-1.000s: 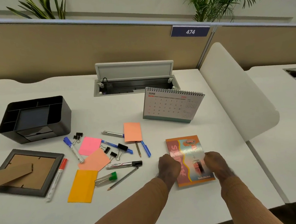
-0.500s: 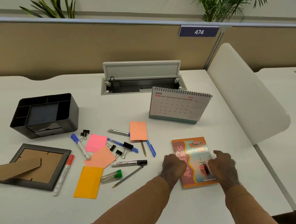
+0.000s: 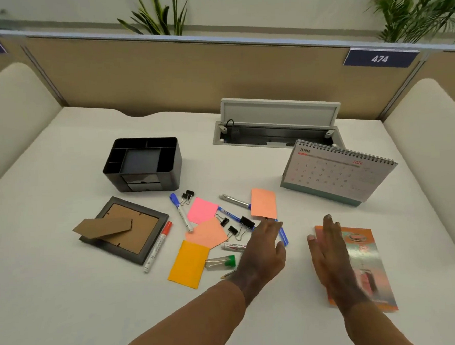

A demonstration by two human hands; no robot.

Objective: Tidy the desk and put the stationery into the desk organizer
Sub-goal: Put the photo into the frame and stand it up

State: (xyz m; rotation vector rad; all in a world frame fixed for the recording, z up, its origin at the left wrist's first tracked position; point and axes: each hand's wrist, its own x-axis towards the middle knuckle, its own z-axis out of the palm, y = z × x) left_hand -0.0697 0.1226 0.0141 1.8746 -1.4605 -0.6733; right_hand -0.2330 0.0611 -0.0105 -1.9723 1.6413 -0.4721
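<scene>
**Reach toward scattered pens**

Left hand [image 3: 263,247] open, empty, fingers over blue pen [image 3: 283,235], probably for pickup. Right hand [image 3: 330,256] flat, empty, over booklet [image 3: 365,260] edge. Markers, clips, sticky notes scattered mid-desk. Desk organizer [image 3: 143,164] well apart, far left, compartments empty.

Four sticky notes [image 3: 202,210], four binder clips [image 3: 187,197], one organizer [image 3: 143,164], one calendar [image 3: 335,175], one frame [image 3: 126,229].

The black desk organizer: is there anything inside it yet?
The desk organizer shows several open top compartments, and those visible look empty. Its near wall hides the bottoms of the front sections, and the small front drawers are shut, so their contents cannot be seen.
</scene>
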